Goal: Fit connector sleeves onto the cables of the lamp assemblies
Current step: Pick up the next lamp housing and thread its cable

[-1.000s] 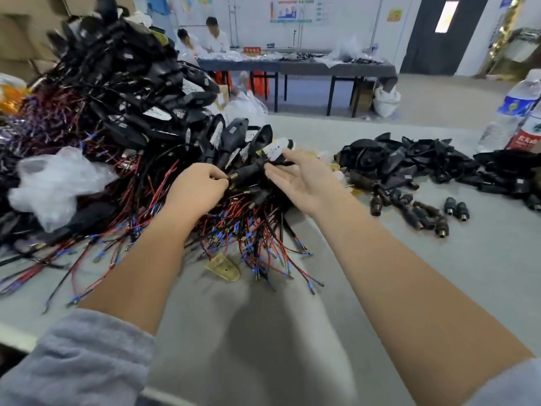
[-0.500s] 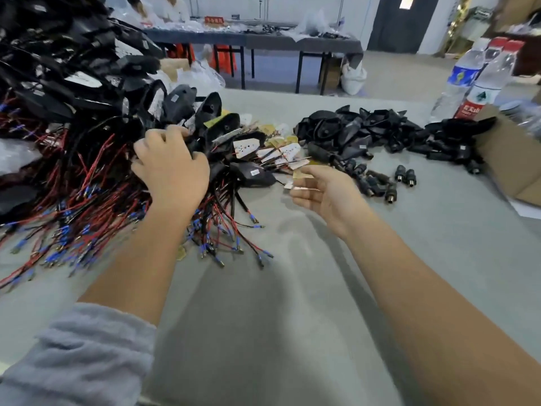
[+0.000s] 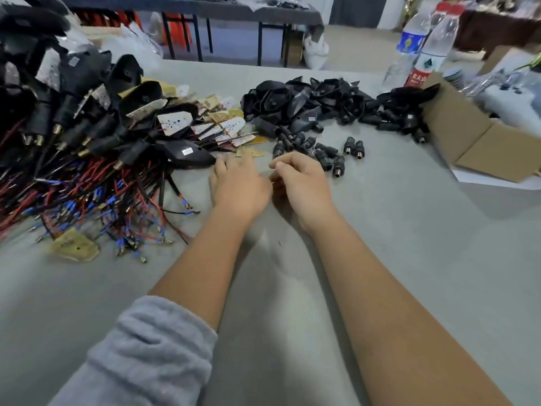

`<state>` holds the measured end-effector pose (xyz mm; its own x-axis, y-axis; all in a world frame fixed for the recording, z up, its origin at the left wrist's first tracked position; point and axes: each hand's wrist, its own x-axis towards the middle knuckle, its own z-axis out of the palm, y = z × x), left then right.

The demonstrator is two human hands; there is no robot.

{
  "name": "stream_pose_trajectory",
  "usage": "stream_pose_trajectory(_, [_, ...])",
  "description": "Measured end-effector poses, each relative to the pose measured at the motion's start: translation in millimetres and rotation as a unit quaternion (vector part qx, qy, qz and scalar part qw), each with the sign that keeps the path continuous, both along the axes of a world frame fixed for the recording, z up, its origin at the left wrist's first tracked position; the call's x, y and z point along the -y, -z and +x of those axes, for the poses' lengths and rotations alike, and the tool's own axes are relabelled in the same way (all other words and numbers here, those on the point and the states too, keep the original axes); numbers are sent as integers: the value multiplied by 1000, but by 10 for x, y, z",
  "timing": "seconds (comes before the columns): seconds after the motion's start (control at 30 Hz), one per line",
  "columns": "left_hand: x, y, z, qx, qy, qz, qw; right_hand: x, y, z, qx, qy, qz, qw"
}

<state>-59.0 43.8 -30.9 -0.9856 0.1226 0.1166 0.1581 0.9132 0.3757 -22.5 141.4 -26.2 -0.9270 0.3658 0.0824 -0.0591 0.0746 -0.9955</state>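
A large heap of black lamp assemblies point(image 3: 87, 133) with red, black and blue-tipped cables point(image 3: 96, 200) fills the left of the grey table point(image 3: 409, 259). Several short black connector sleeves point(image 3: 325, 150) with brass ends lie loose right of centre. My left hand point(image 3: 238, 187) lies low over the table with its fingers stretched forward, just right of one black lamp assembly point(image 3: 187, 153) at the heap's edge. Close beside it, my right hand point(image 3: 298, 180) hovers just in front of the sleeves, fingers loosely curled. Nothing shows in either hand.
A pile of black lamp housings point(image 3: 307, 104) lies behind the sleeves. An open cardboard box point(image 3: 468, 139) stands at the right, with two plastic bottles point(image 3: 421, 51) behind it. Small printed boards point(image 3: 216, 127) and a yellowish plate point(image 3: 76, 247) lie near the heap.
My left hand has let go of the heap and moved right to the table's middle. My right hand has drawn in beside it and curled its fingers. The view has tipped downward.
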Motion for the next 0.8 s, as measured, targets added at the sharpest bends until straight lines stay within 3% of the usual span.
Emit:
stream_pose_trajectory(0.27, [55, 4, -21, -125, 74, 51, 988, 15, 34, -52, -3, 4, 98, 995])
stream_pose_trajectory(0.43, [20, -110, 27, -181, 50, 266, 945, -18, 39, -75, 2, -17, 156, 988])
stream_pose_trajectory(0.6, [-83, -188, 201, -182, 138, 371, 900, -35, 5, -36, -74, -35, 64, 995])
stream_pose_trajectory(0.7, [-131, -209, 227, -179, 146, 400, 887, -110, -9, -23, -70, -37, -42, 996])
stream_pose_trajectory(0.8, [-144, -225, 238, -171, 155, 411, 882, -126, -16, -17, -65, -54, -70, 994])
